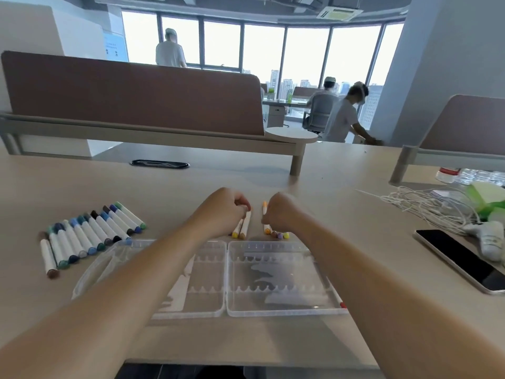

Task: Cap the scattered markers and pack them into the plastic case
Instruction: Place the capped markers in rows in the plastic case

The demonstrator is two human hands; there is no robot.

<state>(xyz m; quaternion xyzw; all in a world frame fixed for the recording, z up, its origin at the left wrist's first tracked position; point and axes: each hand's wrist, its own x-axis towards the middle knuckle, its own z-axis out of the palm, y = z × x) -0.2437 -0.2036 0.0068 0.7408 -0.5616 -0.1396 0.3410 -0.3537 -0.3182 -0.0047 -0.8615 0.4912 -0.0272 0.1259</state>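
Case (276, 272): lying open at the desk's (355, 187) near edge.
Left hand (224, 212): curled, pinching tan marker (246, 224).
Right hand (280, 212): curled, gripping orange marker (264, 207).

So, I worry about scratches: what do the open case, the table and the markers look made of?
The case looks like clear, glossy hard plastic: the table shows through it and it catches glare. The table seems a matte beige laminate, though wood veneer is possible. The markers look like smooth white plastic with coloured caps.
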